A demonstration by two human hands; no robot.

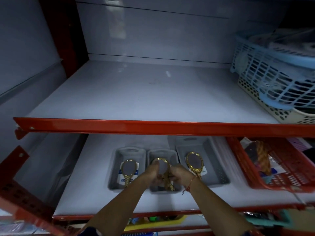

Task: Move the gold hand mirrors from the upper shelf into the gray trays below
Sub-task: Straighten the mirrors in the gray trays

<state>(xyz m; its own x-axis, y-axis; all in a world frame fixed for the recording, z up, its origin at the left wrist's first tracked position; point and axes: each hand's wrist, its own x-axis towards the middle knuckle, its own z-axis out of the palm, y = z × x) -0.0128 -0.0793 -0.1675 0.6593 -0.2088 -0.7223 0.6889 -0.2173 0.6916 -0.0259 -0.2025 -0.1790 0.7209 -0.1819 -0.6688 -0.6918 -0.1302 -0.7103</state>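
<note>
Three gray trays stand side by side on the lower shelf. The left tray point(114, 169) holds one gold hand mirror point(129, 169) lying face up. The right tray point(214, 160) holds another gold mirror point(194, 162). Over the middle tray point(174, 155) my left hand point(154, 174) and my right hand point(179, 174) both grip a third gold mirror point(163, 165), its round face toward the back and its handle toward me. The upper shelf point(144, 97) has no mirrors on it.
A red beam point(153, 125) fronts the upper shelf, just above my hands. Blue and cream baskets point(272, 77) sit at the upper right. A red basket point(276, 169) with mixed goods stands right of the trays. More goods lie on the shelf below.
</note>
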